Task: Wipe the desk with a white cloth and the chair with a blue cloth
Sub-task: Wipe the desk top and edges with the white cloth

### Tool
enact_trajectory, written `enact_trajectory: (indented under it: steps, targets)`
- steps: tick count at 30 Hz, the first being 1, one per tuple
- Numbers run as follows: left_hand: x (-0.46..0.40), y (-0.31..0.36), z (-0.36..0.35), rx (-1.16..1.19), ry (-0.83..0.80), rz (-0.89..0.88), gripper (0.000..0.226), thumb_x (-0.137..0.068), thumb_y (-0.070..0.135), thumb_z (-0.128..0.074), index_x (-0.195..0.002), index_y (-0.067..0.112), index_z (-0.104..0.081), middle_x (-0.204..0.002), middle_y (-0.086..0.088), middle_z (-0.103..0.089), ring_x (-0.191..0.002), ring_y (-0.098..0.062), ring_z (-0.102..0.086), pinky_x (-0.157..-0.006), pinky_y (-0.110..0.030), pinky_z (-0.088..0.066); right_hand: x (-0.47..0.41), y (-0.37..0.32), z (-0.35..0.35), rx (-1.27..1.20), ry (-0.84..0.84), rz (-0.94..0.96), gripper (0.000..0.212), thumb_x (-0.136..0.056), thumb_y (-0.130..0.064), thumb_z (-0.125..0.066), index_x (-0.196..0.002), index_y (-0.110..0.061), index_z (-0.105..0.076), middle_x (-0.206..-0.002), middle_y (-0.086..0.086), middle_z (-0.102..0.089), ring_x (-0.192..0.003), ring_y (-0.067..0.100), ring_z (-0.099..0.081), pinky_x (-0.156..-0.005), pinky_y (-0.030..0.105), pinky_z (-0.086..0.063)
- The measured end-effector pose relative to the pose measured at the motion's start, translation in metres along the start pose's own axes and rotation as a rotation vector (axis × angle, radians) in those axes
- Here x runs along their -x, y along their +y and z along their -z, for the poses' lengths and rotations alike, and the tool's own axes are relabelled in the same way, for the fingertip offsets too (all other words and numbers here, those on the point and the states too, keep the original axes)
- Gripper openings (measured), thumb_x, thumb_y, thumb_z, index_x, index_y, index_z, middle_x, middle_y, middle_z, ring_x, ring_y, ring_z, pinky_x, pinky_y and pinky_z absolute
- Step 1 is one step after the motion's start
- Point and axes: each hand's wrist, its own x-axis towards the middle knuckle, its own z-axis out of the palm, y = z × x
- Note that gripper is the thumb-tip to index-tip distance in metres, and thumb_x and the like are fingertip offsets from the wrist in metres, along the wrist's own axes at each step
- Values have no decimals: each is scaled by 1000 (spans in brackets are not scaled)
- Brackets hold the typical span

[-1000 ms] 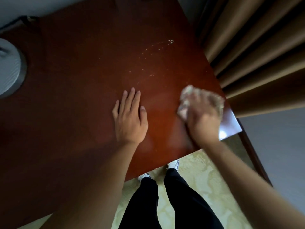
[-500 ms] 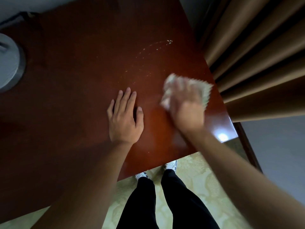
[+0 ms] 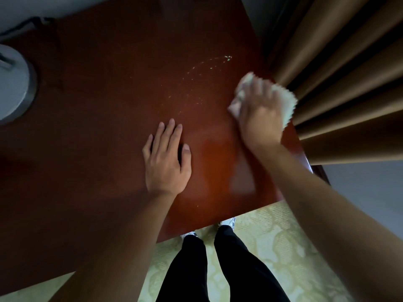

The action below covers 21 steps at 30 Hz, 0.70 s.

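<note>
Ideally the right hand (image 3: 259, 114), pressing the white cloth (image 3: 285, 103) flat under spread fingers at the desk's (image 3: 98, 94) three-o'clock edge, sweeps toward the crumbs (image 3: 202, 70) at eleven o'clock, while the left hand (image 3: 166, 159) rests flat, fingers straight.

Bare forearms without sleeves, black trousers (image 3: 218, 269) and white patterned shoes (image 3: 227, 222) below.
</note>
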Motion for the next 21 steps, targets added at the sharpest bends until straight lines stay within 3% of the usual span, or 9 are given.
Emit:
enact_trajectory:
  steps: [3, 5, 9, 11, 15, 21]
  targets:
    - [-1, -1, 1, 9, -2, 2, 48, -99, 33, -38, -142, 16, -50, -152, -2, -43, -146, -18, -30, -120, -43, -19, -1, 7, 4, -59, 41, -117, 54, -99, -38, -32, -147, -13, -35, -155, 8, -32, -146, 28, -20, -118, 42, -16]
    - [-1, 0, 3, -3, -8, 11, 49, -98, 33, -38, -142, 15, -51, -152, -2, -43, -146, -18, -30, -120, -43, -20, 35, -24, 0, -160, 39, -27, 57, -95, -34, -26, -144, -10, -42, -152, 11, -38, -145, 33, -25, -118, 45, -19]
    - [-1, 2, 3, -7, -4, -5, 49, -98, 33, -39, -141, 15, -52, -152, -2, -44, -146, -18, -32, -119, -44, -23, 82, -49, -3, -248, 46, 259, 44, -98, -29, -39, -129, -7, -61, -139, 13, -54, -135, 35, -43, -113, 50, -33]
    - [0, 0, 1, -6, 4, -2, 48, -98, 33, -39, -141, 15, -52, -151, -2, -45, -146, -18, -32, -119, -43, -22, 61, -34, -1, -264, 65, 282, 46, -98, -30, -36, -129, -6, -61, -139, 15, -54, -134, 36, -44, -113, 50, -34]
    - [-1, -1, 1, 33, 32, 11, 48, -97, 33, -40, -139, 12, -53, -149, -3, -48, -144, -18, -34, -120, -42, -23, -25, -17, 10, -236, 90, 155, 50, -98, -29, -27, -136, -8, -52, -147, 14, -45, -141, 34, -33, -117, 44, -23]
    - [0, -5, -4, 22, 87, -23, 46, -94, 28, -48, -137, 12, -55, -148, -4, -50, -143, -19, -36, -119, -40, -24, -106, -61, 10, -225, 90, 194, 43, -103, -26, -35, -144, -13, -42, -154, 10, -36, -145, 30, -25, -119, 40, -17]
